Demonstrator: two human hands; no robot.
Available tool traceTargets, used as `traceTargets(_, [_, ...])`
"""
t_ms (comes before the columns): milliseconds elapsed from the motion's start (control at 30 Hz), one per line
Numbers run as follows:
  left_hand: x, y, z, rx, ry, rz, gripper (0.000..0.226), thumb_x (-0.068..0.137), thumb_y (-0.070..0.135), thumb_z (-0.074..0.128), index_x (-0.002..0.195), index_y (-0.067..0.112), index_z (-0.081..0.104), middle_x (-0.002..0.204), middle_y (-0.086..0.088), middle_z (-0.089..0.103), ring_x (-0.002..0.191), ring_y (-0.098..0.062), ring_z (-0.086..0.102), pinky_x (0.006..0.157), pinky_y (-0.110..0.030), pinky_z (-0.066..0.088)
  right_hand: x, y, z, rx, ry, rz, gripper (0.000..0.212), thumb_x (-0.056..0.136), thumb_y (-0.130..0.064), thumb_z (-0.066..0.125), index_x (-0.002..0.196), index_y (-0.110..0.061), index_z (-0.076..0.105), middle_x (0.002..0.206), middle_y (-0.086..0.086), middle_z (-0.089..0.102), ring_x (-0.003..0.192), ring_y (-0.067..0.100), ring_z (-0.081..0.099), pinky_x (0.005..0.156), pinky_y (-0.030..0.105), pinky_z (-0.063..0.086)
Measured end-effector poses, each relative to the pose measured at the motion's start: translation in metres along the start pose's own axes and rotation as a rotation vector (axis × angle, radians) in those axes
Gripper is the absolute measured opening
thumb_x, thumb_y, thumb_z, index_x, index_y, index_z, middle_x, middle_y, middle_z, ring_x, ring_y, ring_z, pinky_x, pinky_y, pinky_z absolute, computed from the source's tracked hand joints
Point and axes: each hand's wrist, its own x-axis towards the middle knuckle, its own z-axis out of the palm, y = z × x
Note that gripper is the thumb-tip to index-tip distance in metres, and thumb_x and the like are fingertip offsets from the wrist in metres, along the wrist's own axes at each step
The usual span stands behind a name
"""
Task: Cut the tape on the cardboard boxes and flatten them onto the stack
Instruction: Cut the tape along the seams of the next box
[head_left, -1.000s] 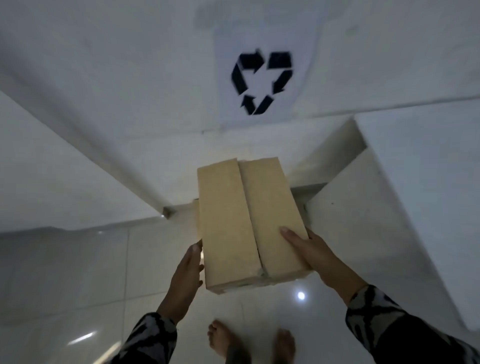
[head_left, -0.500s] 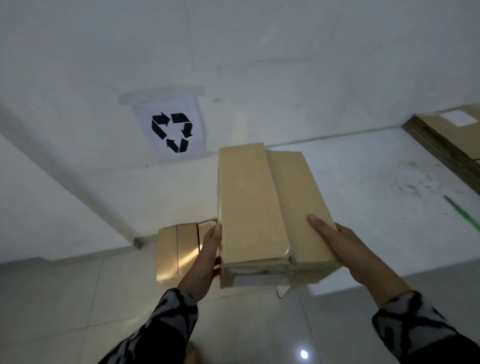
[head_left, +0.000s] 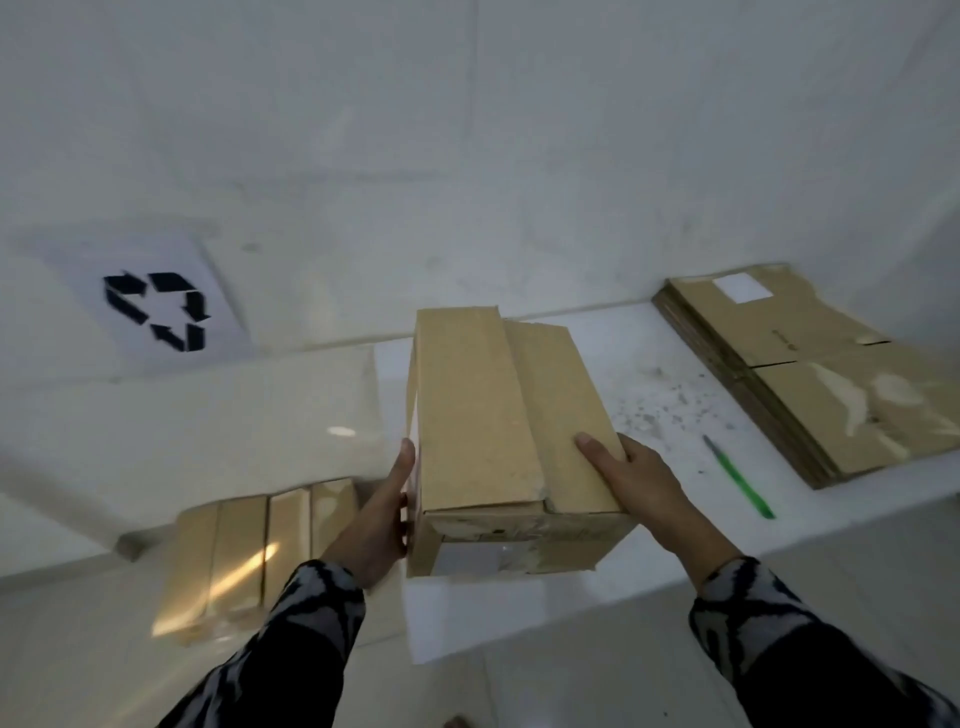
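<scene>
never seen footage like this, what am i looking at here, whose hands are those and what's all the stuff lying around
There is no machine here. A camera worn on a person's head looks forward and down, so you see their own two arms in patterned sleeves. The left hand lies flat against the side of a closed cardboard box, and the right hand grips its other side; together they hold it over a white table. On the table lie a green cutter and a stack of flattened boxes. Lower left, more boxes sit on the floor. A recycling sign is stuck to the wall.
</scene>
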Motion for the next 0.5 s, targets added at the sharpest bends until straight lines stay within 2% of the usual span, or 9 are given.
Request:
traceTargets(67, [0.024, 0.009, 0.023, 0.016, -0.012, -0.023, 0.083, 0.065, 0.093, 0.052, 0.131, 0.042, 0.058, 0.121, -0.007, 0.064, 0.102, -0.029, 0.055, 0.094, -0.043, 0.045, 0.021, 0.012, -0.027, -0.006, 0.014, 0.005, 0.058, 0.084, -0.070, 0.056, 0.126, -0.030, 0.061, 0.110, -0.008, 0.067, 0.094, 0.012, 0.065, 0.077, 0.031, 0.053])
traceTargets(100, [0.034, 0.013, 0.034, 0.010, 0.003, -0.038, 0.086, 0.063, 0.091, 0.057, 0.134, 0.044, 0.054, 0.138, -0.007, 0.056, 0.118, -0.033, 0.052, 0.105, -0.051, 0.041, 0.032, 0.017, -0.039, -0.014, 0.026, 0.003, 0.059, 0.084, -0.070, 0.056, 0.127, -0.029, 0.061, 0.112, -0.007, 0.067, 0.095, 0.013, 0.065, 0.080, 0.033, 0.054])
traceTargets(167, [0.048, 0.023, 0.058, 0.014, 0.039, -0.044, 0.095, 0.061, 0.088, 0.062, 0.141, 0.042, 0.045, 0.155, -0.007, 0.034, 0.142, -0.039, 0.032, 0.112, -0.057, 0.029, 0.053, 0.028, -0.058, -0.051, 0.019, -0.012, 0.061, 0.086, -0.069, 0.053, 0.130, -0.028, 0.059, 0.115, -0.006, 0.066, 0.097, 0.014, 0.064, 0.080, 0.033, 0.052])
traceTargets(200, [0.055, 0.028, 0.070, 0.026, 0.064, -0.028, 0.098, 0.061, 0.089, 0.061, 0.143, 0.039, 0.042, 0.157, -0.006, 0.028, 0.144, -0.039, 0.024, 0.113, -0.058, 0.025, 0.064, 0.033, -0.064, -0.074, 0.011, -0.022, 0.061, 0.088, -0.069, 0.051, 0.131, -0.027, 0.058, 0.117, -0.005, 0.065, 0.098, 0.015, 0.063, 0.078, 0.031, 0.050])
traceTargets(267, [0.070, 0.033, 0.087, 0.041, 0.144, 0.015, 0.108, 0.058, 0.091, 0.060, 0.148, 0.038, 0.033, 0.161, -0.002, 0.024, 0.146, -0.036, 0.021, 0.117, -0.058, 0.020, 0.086, 0.042, -0.072, -0.130, 0.001, -0.041, 0.061, 0.091, -0.068, 0.046, 0.134, -0.025, 0.054, 0.121, -0.003, 0.063, 0.101, 0.017, 0.061, 0.077, 0.030, 0.046])
traceTargets(367, [0.086, 0.038, 0.111, 0.027, 0.256, 0.070, 0.125, 0.054, 0.092, 0.061, 0.156, 0.036, 0.013, 0.162, 0.012, 0.018, 0.148, -0.022, 0.023, 0.119, -0.047, 0.023, 0.119, 0.052, -0.079, -0.144, -0.063, -0.078, 0.057, 0.095, -0.065, 0.040, 0.131, -0.024, 0.054, 0.120, -0.002, 0.063, 0.100, 0.018, 0.060, 0.081, 0.032, 0.046])
traceTargets(500, [0.092, 0.045, 0.146, 0.067, 0.484, 0.124, 0.114, 0.065, 0.084, 0.061, 0.155, 0.032, 0.015, 0.159, 0.010, 0.024, 0.137, -0.019, 0.034, 0.110, -0.039, 0.031, 0.151, 0.054, -0.089, -0.131, -0.215, -0.114, 0.056, 0.098, -0.062, 0.036, 0.135, -0.024, 0.054, 0.125, -0.001, 0.063, 0.103, 0.019, 0.059, 0.085, 0.031, 0.044])
